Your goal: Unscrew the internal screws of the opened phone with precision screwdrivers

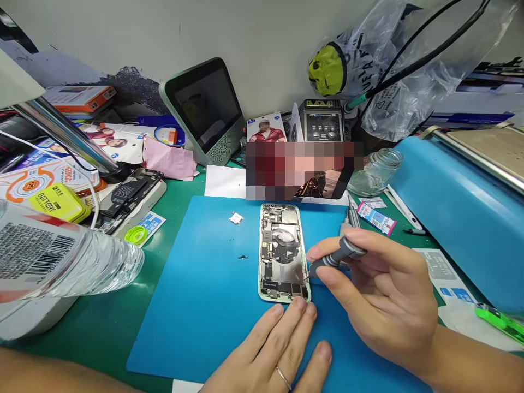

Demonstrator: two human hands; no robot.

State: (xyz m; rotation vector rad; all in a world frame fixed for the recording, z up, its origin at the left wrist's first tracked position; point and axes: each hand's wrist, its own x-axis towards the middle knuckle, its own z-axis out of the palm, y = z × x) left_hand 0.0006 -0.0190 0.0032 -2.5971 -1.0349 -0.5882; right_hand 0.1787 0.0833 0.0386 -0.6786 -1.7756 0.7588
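An opened phone [282, 254] lies on the blue mat [196, 322], its circuit board and inner parts exposed. My left hand [272, 349] rests flat at the phone's lower edge, fingertips touching it, fingers stretched out. With thumb and fingers, my right hand [385, 305] pinches a grey screwdriver [338, 255]. Its tip points down at the phone's lower right side; whether it sits on a screw is too small to tell. Left of the phone are a small metal plate [236, 218] and a tiny dark part [243, 257].
A water bottle [82, 251] juts in from the left, near another opened phone [131, 199]. At the back stand a tablet-like screen [204, 103] and a glass jar [376, 169]. A blue case [454, 218] borders the right, with a green cutter [499, 322] in front.
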